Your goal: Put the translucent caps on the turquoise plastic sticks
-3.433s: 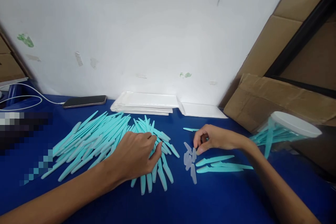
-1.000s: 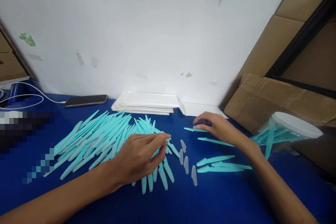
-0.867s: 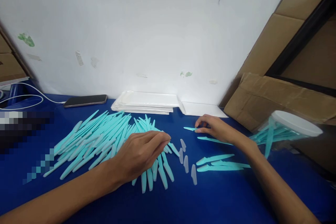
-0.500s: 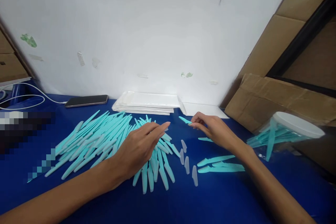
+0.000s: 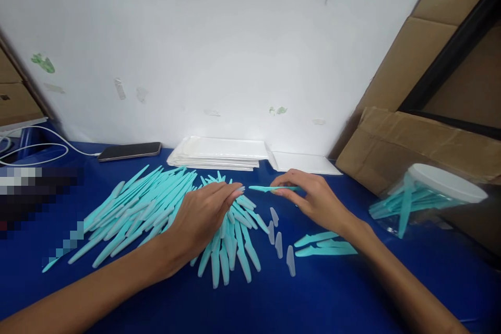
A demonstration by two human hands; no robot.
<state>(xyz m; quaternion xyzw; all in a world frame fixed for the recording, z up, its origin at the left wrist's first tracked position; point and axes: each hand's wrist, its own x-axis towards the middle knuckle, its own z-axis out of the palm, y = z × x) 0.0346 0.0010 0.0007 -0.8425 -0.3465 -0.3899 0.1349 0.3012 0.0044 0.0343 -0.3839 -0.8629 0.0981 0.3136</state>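
My right hand (image 5: 309, 195) pinches a turquoise eyebrow razor (image 5: 260, 188) by its handle, with the uncapped end pointing left. Facing it across a small gap, my left hand (image 5: 209, 206) has its fingers pressed together; a small pale, translucent piece, seemingly a blade cap (image 5: 242, 188), shows at the fingertips. Beneath and beside that hand lies a fanned heap of capped razors (image 5: 240, 250). Several loose translucent caps (image 5: 278, 245) rest between the hands. Below my right wrist are a few uncapped razors (image 5: 324, 252), partly covered by the forearm.
A larger pile of razors (image 5: 144, 214) spreads over the blue table (image 5: 242, 310) at left. Along the wall are a phone (image 5: 130, 151) with a white cable and a stack of white packets (image 5: 219, 154). At right, a clear tub with a white lid (image 5: 446, 182) holds razors, before cardboard (image 5: 410, 141).
My right hand has turned the razor level and brought its tip left, toward my left fingertips. My left hand has shifted slightly left, and a pale piece now shows at its fingertips.
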